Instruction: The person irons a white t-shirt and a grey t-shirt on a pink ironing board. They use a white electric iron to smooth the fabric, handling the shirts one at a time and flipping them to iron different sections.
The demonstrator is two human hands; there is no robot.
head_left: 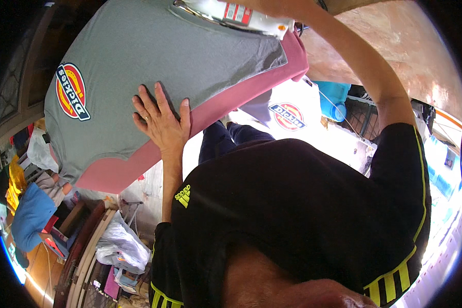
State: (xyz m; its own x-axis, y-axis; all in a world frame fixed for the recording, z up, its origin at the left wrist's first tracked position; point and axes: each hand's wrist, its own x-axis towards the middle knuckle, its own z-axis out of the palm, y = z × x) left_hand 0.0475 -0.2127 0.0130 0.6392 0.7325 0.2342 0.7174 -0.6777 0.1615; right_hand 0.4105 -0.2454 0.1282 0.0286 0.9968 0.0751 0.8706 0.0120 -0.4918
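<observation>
The left hands-part, the person's left hand (161,119), lies open and flat, fingers spread, pressing on the grey cotton T-shirt with a round red-and-yellow chest badge (138,66), apparently to keep the cloth taut and still. The right hand is hidden at the top edge behind a white iron-like appliance (241,15), so I cannot tell whether it grips; the right arm (364,72) reaches up to it. The shirt is spread over a pink padded board (210,113), near the board's lower edge. Its long axis runs from lower left to upper right, the badge toward the left end. Bags and clutter (120,246) lie on the floor below.
</observation>
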